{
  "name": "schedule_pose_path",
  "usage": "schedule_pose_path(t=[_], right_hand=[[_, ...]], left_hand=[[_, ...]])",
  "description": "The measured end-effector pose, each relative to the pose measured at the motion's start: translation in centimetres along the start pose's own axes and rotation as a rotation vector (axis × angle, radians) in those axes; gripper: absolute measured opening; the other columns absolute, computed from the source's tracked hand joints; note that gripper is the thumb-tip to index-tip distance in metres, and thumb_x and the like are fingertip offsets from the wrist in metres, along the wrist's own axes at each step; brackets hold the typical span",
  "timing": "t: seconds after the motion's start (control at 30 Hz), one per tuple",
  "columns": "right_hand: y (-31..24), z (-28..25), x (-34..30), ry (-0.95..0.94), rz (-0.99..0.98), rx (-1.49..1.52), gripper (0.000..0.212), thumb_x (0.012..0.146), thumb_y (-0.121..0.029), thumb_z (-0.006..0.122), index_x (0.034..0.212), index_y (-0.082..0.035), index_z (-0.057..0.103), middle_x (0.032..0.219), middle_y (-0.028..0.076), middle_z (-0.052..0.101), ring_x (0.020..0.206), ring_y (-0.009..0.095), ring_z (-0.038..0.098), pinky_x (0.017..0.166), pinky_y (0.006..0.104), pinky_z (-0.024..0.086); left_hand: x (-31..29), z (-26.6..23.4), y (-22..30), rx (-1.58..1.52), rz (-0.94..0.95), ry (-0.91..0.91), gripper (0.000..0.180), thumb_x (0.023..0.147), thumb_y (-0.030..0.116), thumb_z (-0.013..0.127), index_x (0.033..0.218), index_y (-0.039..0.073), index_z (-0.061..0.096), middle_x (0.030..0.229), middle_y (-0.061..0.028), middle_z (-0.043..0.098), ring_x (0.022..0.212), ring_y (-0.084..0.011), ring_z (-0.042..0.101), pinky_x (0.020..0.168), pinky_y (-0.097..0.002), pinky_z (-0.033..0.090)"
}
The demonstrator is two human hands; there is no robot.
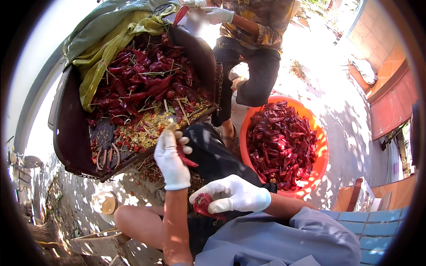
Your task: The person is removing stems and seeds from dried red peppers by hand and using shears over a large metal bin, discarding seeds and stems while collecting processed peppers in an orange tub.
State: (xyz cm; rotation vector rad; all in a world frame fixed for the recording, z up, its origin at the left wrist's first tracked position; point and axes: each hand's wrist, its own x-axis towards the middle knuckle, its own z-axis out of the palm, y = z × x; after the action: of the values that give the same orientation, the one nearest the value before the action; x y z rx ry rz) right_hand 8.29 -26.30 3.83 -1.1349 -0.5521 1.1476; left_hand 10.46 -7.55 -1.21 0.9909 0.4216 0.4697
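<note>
My left hand (172, 162), in a white glove, is raised by the near edge of a dark metal cart (71, 146). Its fingers are curled round a dried red chili pepper (186, 158), whose end sticks out on the right. Lower and to the right, my right hand (237, 194), gloved too, grips another dried red pepper (203, 204) between thumb and fingers above my lap. A big heap of dried red peppers (146, 84) with stems fills much of the cart. Scissors (107, 157) lie in its near corner, beside scattered yellow seeds (155, 128).
An orange basin (323, 153) full of dried peppers stands right of my knee. Across from me, another person with a gloved hand (217, 15) sits by the cart. Green and yellow sacking (100, 53) drapes the cart's far left. A low wooden stool (100, 244) is at lower left.
</note>
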Motion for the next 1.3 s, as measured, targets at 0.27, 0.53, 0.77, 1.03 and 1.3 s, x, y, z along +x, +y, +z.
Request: schedule_pose_path(t=[0.27,0.53,0.77,1.03,1.3], right_hand=[[-0.7,0.1,-0.5,0.018,0.048,0.661,0.063,0.093,-0.030,0.069,0.141,0.001,0.044,0.105,0.014,0.063,0.083,0.022,0.065,0.069,0.0330,0.053],[-0.1,-1.8,4.4,0.231,-0.034,0.289,0.042,0.098,-0.030,0.062,0.126,0.002,0.055,0.097,0.010,0.064,0.075,0.014,0.062,0.058,0.0218,0.048],[-3.4,0.3,13.4,0.035,-0.153,-0.086,0.030,0.102,-0.019,0.054,0.121,0.002,0.062,0.097,0.007,0.067,0.073,0.008,0.061,0.058,0.0198,0.047],[-2.2,-0.9,25.1,0.025,-0.060,-0.124,0.031,0.102,-0.015,0.053,0.129,0.000,0.056,0.104,0.008,0.068,0.080,0.010,0.065,0.064,0.0240,0.053],[-1.9,-0.4,25.2,0.121,-0.102,-0.028,0.025,0.099,-0.015,0.060,0.119,0.000,0.061,0.095,0.005,0.068,0.078,0.009,0.064,0.062,0.0233,0.050]], left_hand=[[-0.8,2.8,0.1,0.113,0.013,-0.519,0.054,0.104,0.034,0.051,0.144,-0.002,0.044,0.144,-0.0103,0.050,0.131,-0.0185,0.048,0.111,-0.0309,0.035],[3.1,-16.3,7.3,0.882,0.373,0.308,0.035,0.095,0.009,0.063,0.126,-0.006,0.061,0.114,-0.0130,0.069,0.107,-0.0191,0.064,0.094,-0.0308,0.050],[4.4,-20.4,9.6,1.802,0.180,0.569,0.047,0.083,0.033,0.069,0.123,0.009,0.065,0.120,-0.0131,0.066,0.109,-0.0356,0.061,0.094,-0.0451,0.049],[4.6,-20.7,10.0,2.087,0.060,0.525,0.054,0.081,0.037,0.069,0.127,0.011,0.061,0.099,-0.0137,0.070,0.092,-0.0330,0.067,0.080,-0.0433,0.053],[3.2,-18.5,9.2,1.868,-0.155,0.469,0.071,0.078,0.034,0.071,0.143,0.015,0.049,0.093,-0.0160,0.073,0.083,-0.0327,0.071,0.078,-0.0434,0.055]])
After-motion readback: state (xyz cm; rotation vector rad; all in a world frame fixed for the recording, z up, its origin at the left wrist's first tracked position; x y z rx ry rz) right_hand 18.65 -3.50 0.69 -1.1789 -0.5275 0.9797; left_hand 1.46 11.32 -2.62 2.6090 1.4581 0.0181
